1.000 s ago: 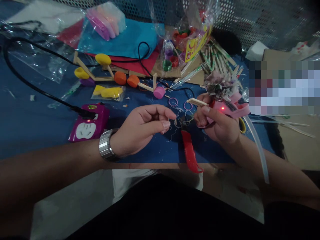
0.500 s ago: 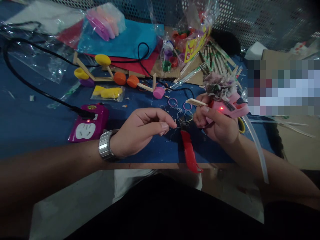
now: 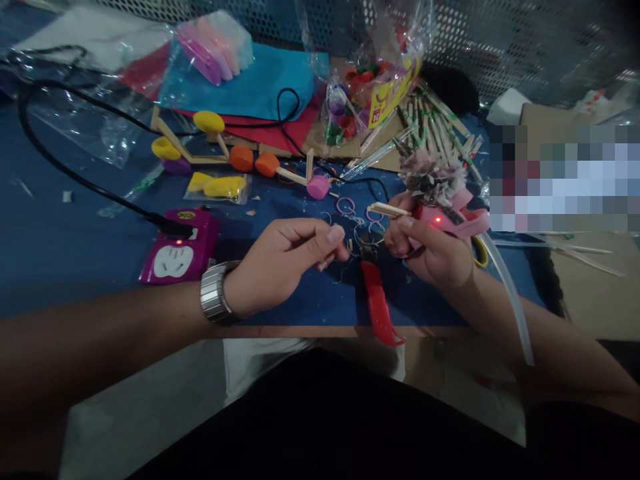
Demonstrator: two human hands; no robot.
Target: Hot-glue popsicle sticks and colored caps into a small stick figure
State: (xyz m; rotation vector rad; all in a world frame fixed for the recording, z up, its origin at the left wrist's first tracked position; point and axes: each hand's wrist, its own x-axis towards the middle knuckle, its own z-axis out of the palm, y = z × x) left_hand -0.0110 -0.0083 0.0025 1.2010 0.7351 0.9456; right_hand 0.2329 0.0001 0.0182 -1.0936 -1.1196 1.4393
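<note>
My left hand (image 3: 280, 263), with a metal watch band at the wrist, is over the front of the table. Its thumb presses against the curled fingers, and whatever may be between them is too small to make out. In my right hand (image 3: 440, 257) is a pink hot glue gun (image 3: 450, 215) with a red light lit and a clear glue stick (image 3: 511, 297) trailing from its back. A light wooden stick piece (image 3: 387, 210) juts leftward from the same hand's fingers. Between the hands lies a red-handled cutting tool (image 3: 377, 300), its handle over the table edge.
Behind stand joined wooden sticks (image 3: 210, 159) with orange caps (image 3: 267, 164). A purple power socket (image 3: 203, 260) with a black cable is at left. Purple rings (image 3: 345, 205), a yellow packet (image 3: 217, 187), bagged caps (image 3: 345, 123), bundled sticks (image 3: 430, 123) and cardboard (image 3: 590, 287) lie around.
My left thumb has slid up over the fingertips, and the index finger has curled in. My right hand, with the glue gun and wooden stick, has shifted slightly left.
</note>
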